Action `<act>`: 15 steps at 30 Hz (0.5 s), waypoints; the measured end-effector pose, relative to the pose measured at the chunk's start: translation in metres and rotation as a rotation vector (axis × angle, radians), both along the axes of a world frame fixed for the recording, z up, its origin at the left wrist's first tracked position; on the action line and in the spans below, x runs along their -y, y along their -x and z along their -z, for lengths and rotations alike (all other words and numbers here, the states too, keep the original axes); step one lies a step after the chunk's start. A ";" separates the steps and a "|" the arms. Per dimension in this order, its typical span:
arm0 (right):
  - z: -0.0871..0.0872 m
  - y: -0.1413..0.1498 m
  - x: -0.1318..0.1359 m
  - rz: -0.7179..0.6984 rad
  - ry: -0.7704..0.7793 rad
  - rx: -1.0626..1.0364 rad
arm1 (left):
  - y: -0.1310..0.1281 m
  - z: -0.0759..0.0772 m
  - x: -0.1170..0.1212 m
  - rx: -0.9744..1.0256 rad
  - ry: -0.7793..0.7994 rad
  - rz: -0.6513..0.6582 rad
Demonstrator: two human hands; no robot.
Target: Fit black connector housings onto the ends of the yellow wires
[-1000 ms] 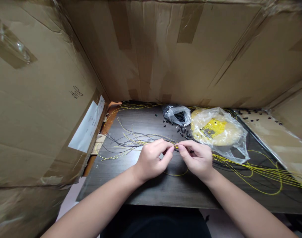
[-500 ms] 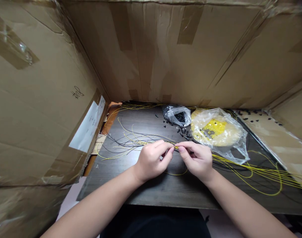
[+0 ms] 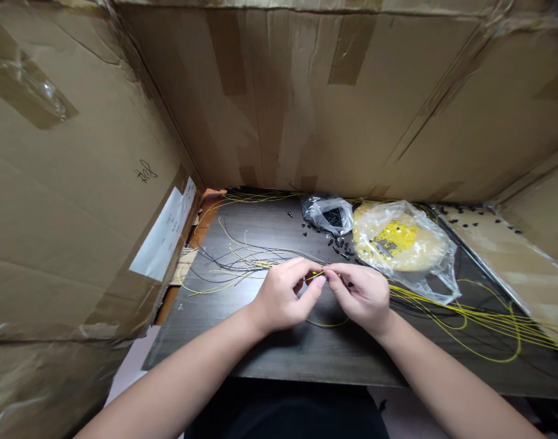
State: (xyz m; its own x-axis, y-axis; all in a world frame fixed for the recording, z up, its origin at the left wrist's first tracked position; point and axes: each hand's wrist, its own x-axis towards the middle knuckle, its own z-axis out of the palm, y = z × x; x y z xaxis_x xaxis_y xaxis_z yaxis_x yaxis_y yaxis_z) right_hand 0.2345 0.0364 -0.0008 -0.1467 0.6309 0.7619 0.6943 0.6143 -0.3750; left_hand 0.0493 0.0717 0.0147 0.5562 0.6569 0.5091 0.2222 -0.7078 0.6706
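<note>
Over the middle of the dark table [image 3: 279, 353], my left hand [image 3: 285, 292] and my right hand [image 3: 363, 299] meet fingertip to fingertip. Both are closed in a pinch on thin yellow and black wires. Loose wire ends [image 3: 233, 262] fan out on the tabletop to the left of my left hand. From behind my right hand a run of yellow wires [image 3: 447, 308] stretches to the right edge. A yellow loop [image 3: 327, 325] hangs below the fingertips. What exactly sits between the fingers is too small to make out.
Behind my hands lie a clear bag of small black parts [image 3: 331, 216] and a larger plastic bag with yellow pieces [image 3: 397, 238]. Loose black parts [image 3: 340, 247] are scattered nearby. Cardboard walls [image 3: 297, 122] enclose the back and sides; more black bits [image 3: 473, 222] rest on the right cardboard.
My left thumb and fingers have parted a little, showing yellow wire between them. My right hand has shifted slightly left. Both hands stay at the wires.
</note>
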 end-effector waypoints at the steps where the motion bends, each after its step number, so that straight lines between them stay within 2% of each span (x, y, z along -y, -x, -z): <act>1: 0.001 -0.001 -0.001 -0.003 -0.018 0.022 | -0.001 0.000 0.000 0.013 0.035 -0.005; 5: 0.004 -0.004 -0.004 -0.015 -0.068 0.086 | -0.005 0.002 -0.003 0.078 0.214 -0.016; 13: 0.015 -0.009 -0.013 -0.021 -0.125 0.177 | -0.006 0.002 -0.015 0.148 0.640 0.093; 15: 0.016 -0.008 -0.014 -0.020 -0.138 0.193 | -0.006 0.003 -0.018 0.157 0.695 0.102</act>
